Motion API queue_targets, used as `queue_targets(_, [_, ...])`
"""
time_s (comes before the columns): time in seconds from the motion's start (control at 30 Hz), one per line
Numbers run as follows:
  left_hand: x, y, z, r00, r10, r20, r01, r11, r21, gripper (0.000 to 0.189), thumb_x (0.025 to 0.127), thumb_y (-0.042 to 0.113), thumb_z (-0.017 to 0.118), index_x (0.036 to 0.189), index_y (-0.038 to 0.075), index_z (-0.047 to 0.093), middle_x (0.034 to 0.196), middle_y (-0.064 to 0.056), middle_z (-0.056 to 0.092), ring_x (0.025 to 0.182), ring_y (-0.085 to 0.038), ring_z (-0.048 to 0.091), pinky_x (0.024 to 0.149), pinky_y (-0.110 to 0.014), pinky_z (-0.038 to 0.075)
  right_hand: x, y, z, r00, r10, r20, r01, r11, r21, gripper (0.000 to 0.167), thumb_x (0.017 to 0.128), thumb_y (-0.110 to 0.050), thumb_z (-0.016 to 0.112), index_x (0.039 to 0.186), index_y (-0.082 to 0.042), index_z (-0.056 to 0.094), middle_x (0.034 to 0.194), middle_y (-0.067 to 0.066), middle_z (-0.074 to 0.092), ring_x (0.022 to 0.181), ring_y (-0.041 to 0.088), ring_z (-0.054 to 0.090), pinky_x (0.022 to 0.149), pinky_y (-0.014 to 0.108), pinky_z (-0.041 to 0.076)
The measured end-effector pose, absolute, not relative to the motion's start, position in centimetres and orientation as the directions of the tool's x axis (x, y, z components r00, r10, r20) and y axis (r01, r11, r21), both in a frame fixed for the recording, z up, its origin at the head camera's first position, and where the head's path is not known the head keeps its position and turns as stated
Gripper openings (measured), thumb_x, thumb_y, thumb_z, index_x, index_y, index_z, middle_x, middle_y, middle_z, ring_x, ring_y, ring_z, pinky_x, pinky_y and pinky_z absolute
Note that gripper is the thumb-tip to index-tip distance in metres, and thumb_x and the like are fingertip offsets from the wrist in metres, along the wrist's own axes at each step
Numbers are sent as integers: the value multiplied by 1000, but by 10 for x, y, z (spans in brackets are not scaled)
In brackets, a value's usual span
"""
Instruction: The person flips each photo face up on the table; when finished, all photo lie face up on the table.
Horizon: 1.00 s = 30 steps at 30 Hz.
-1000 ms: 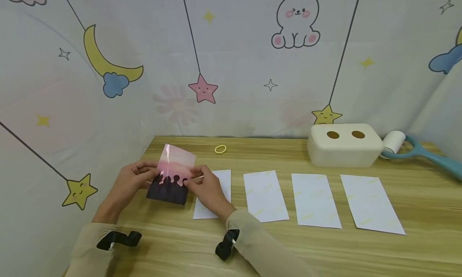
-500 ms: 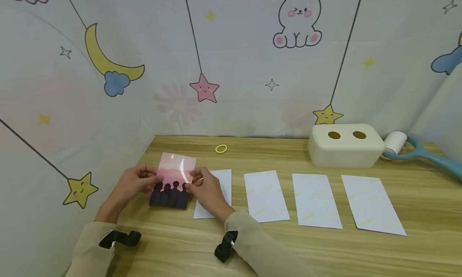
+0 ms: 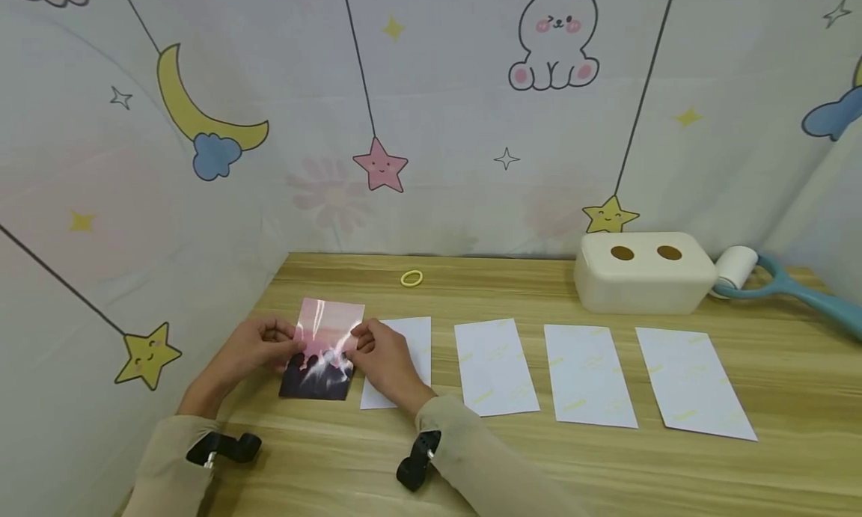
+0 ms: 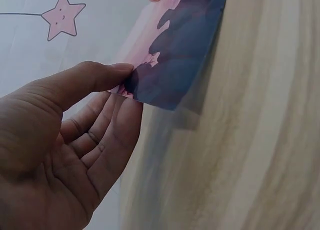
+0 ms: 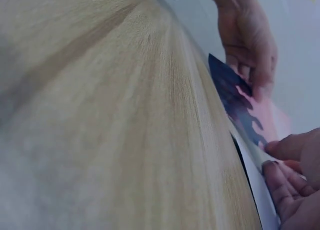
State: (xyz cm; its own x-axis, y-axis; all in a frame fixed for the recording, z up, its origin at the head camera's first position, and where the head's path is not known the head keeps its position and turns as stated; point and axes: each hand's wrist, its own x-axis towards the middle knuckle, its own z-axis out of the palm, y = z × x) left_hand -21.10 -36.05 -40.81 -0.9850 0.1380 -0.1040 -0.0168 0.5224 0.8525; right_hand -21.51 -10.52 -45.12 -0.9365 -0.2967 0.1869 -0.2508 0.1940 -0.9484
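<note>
We see bright glints on the glossy photo card, while the white cards look like smooth, duller paper. To us the counter shows wood grain, the box seems smooth plastic, and the backdrop and sleeves look like matt cloth.

The card sits between the left fingers and right fingers, at the left end of the counter. To its right four sheets lie in a row, the nearest sheet partly behind the right hand. A ring lies farther back. Behind the two rightmost sheets stands a box, with a roller just right of it. A curtain hangs behind everything and along the left.
</note>
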Motion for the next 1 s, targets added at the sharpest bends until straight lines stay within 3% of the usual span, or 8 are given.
queue_targets(0.3, [-212, -365, -417, -989, 106, -103, -35, 509, 860, 45, 93, 3, 81, 125, -15, 55, 99, -16, 72, 77, -19, 71, 62, -37, 63, -218, -110, -455, -911, -331, 247, -346, 283, -895, 28, 86, 7, 81, 112, 5, 71, 94, 7, 67, 83, 10, 65, 76, 19, 53])
queue_targets(0.57, [-210, -364, -417, -989, 109, -101, -14, 606, 796, 35, 93, 9, 83, 117, -11, 69, 98, -15, 72, 79, -20, 70, 64, -35, 62, -217, -112, -452, -901, -353, 254, -387, 385, -838, 29, 86, 1, 83, 113, 4, 72, 89, 1, 59, 81, 5, 55, 76, 18, 49])
queue_targets(1.0, [-210, -359, -416, -989, 128, -76, 29, 667, 744, 34, 87, 6, 88, 111, -10, 69, 95, -13, 72, 72, -19, 67, 60, -33, 60, -212, -115, -449, -898, -355, 259, -411, 473, -779, 33, 86, -4, 84, 116, 5, 73, 91, 2, 50, 77, 9, 51, 71, 20, 47])
